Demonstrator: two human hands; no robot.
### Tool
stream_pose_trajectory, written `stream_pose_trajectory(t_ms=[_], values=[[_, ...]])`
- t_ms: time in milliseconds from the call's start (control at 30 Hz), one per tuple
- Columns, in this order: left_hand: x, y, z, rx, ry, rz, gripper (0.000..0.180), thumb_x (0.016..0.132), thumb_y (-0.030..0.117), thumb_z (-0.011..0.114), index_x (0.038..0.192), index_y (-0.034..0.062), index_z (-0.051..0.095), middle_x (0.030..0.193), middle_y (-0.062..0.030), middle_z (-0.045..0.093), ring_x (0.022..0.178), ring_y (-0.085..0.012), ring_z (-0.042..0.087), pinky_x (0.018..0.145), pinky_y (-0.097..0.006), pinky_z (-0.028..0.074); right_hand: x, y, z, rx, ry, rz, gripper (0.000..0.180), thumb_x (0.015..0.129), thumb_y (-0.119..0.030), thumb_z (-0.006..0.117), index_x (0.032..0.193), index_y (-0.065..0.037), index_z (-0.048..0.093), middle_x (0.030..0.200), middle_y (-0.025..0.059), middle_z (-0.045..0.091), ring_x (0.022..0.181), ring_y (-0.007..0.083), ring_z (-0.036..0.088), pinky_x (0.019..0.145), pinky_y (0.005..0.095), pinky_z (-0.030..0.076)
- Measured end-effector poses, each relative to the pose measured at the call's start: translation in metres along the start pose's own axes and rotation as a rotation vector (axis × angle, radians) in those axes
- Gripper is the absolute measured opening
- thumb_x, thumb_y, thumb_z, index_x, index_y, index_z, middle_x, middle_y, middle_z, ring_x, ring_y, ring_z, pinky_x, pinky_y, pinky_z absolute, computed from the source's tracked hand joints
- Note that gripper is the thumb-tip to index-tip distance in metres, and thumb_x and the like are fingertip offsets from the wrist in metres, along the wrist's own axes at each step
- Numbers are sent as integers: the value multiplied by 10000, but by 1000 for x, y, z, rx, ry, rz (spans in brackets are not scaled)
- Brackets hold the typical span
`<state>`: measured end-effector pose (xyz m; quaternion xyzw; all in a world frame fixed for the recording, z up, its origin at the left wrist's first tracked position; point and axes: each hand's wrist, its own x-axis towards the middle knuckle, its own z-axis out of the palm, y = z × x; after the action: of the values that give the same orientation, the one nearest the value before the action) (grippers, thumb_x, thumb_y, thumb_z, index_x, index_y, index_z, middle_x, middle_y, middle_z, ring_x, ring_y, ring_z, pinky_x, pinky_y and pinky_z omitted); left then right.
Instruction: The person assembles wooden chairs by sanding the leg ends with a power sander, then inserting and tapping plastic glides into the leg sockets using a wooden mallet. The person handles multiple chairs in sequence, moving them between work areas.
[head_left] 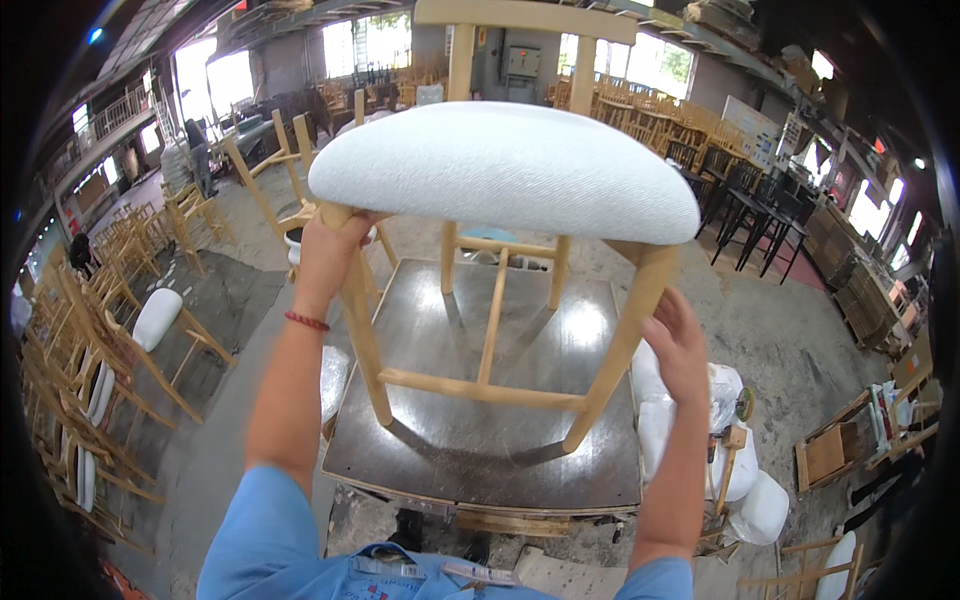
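Observation:
A light wooden chair with a white padded seat stands on a dark square worktable, its back rail away from me. My left hand grips the chair's front left leg just under the seat. My right hand rests against the front right leg, fingers curled around its lower half. The front legs touch the tabletop near its front edge.
Rows of bare wooden chair frames fill the left side. White seat cushions lie stacked at the right of the table. Dark chairs stand at the back right. A wooden crate sits on the concrete floor.

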<state>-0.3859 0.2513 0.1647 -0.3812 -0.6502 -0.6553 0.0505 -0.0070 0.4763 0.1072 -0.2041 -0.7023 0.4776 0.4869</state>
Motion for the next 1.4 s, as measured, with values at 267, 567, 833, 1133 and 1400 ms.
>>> stream_pose_trajectory(t_ms=[267,567,833,1133,1400], values=[[-21,-8,7,133,165,167,346,885,302,720,988,-21,652,828,-66,645,663,-126,585,618,-292,483,17,10,52,-172,484,-106,294,806,-246,721,953,-3,645,793,33,640,714,139,550,669,311,463],[-135,-27,-63,494,260,472,458,851,194,726,1204,-54,573,1118,-170,627,973,-288,616,875,-398,473,-100,-58,-29,-163,500,-8,376,1015,-349,524,959,4,644,795,35,623,728,114,558,679,269,455],[-331,-38,-79,167,132,604,782,842,241,751,1456,1,331,1461,-193,426,1295,-319,476,1060,-453,398,-87,-385,43,29,202,-395,774,975,-508,493,1470,31,239,1474,189,309,1231,309,420,963,433,437],[-441,107,-77,-214,-1021,543,556,803,183,774,1292,13,572,1310,-153,584,1224,-262,557,986,-382,473,-194,-438,21,778,531,-655,554,934,-474,555,1186,15,490,1195,156,550,1012,275,611,821,402,548],[-300,81,38,-1009,-787,-240,792,984,626,399,1496,28,317,1356,-157,534,1236,-291,545,1010,-427,458,-412,-398,-145,1256,553,-149,534,842,-542,580,961,-22,558,837,140,572,652,219,563,569,313,522]])
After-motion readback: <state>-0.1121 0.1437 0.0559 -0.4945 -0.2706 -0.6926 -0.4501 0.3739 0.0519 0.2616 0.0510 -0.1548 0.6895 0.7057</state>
